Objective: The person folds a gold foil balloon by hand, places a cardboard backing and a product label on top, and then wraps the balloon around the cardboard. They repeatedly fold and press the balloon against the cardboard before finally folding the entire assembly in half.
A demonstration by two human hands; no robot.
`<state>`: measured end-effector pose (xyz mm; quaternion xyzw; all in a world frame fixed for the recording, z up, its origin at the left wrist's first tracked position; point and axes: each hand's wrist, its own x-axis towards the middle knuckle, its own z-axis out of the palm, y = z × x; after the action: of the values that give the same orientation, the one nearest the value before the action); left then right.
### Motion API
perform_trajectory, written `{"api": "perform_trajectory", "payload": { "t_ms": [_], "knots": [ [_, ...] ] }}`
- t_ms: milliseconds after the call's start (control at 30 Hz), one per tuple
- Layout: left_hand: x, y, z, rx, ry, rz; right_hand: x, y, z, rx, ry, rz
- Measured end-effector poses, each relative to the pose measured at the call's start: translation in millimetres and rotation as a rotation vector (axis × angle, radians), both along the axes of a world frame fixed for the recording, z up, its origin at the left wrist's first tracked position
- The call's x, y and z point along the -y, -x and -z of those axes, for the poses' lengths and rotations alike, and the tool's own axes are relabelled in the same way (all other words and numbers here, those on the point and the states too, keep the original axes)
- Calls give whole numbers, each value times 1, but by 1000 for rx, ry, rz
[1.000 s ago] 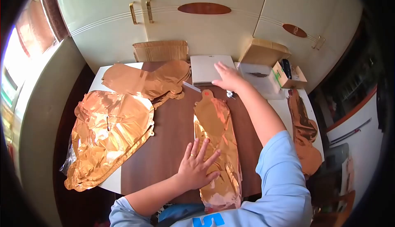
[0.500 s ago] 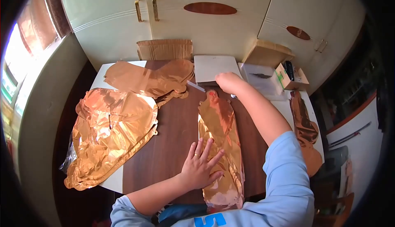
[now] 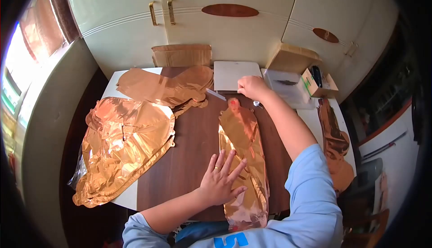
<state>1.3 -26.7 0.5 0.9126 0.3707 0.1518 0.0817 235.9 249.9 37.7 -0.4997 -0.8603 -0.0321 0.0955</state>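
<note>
A flat, folded gold foil balloon [image 3: 240, 133] lies lengthwise on the brown table, its narrow tab end pointing away from me. Spread across its lower part, my left hand [image 3: 221, 180] presses flat with fingers apart; a ring shows on one finger. Beyond the tab end, my right hand [image 3: 252, 87] is closed, close to the front edge of a flat white device [image 3: 236, 75]. Whatever its fingers may hold is hidden. Just below that wrist lies a small white object [image 3: 257, 103], too small to name. A thin translucent strip [image 3: 216, 94] rests left of the tab.
A pile of crumpled gold foil balloons [image 3: 130, 144] covers the left side, with flatter copper-coloured foil sheets [image 3: 157, 86] behind. At right are a clear plastic tray [image 3: 288, 88], a small open box [image 3: 320, 84] and more folded foil [image 3: 333, 135]. White cabinets [image 3: 234, 32] stand behind the table.
My right hand has shifted very slightly, uncovering more of the small white object. The left hand stays on the foil, and the whole view has moved a little.
</note>
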Motion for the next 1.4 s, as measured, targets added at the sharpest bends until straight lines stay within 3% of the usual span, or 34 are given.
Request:
{"api": "perform_trajectory", "payload": {
  "t_ms": [133,400,600,700,800,867,967,1033,1100,1133,1200,1300,1400],
  "knots": [
    [-4,1,-4,77,71,-7,-6,-5,6,-264,-55,-3],
    [-4,2,-1,93,114,-8,-17,-4,-8,-189,232,108],
    [-5,2,0,95,89,-3,-22,-9,-11,-221,239,40],
    [-6,2,-2,70,84,-9,-15,5,-19,68,-22,180],
    [-4,1,-2,82,87,-15,8,4,-43,-9,-631,16],
    [-2,3,0,105,114,-24,36,5,-76,-154,-837,-28],
    [-7,8,-5,138,248,-56,110,2,-116,-548,-801,64],
    [-4,14,-14,117,232,-85,157,-12,-110,-1005,-348,227],
    [6,22,-18,99,236,-84,221,-17,-101,-1305,153,320],
    [16,24,-15,128,241,-75,242,-18,-77,-1532,282,280],
    [41,28,-9,103,181,-33,286,-11,-36,-1739,535,358],
    [72,29,-12,264,24,-49,329,-2,10,-1866,847,479],
    [86,43,-15,467,-50,-159,350,-10,19,-1738,1076,537]
  ]
}}
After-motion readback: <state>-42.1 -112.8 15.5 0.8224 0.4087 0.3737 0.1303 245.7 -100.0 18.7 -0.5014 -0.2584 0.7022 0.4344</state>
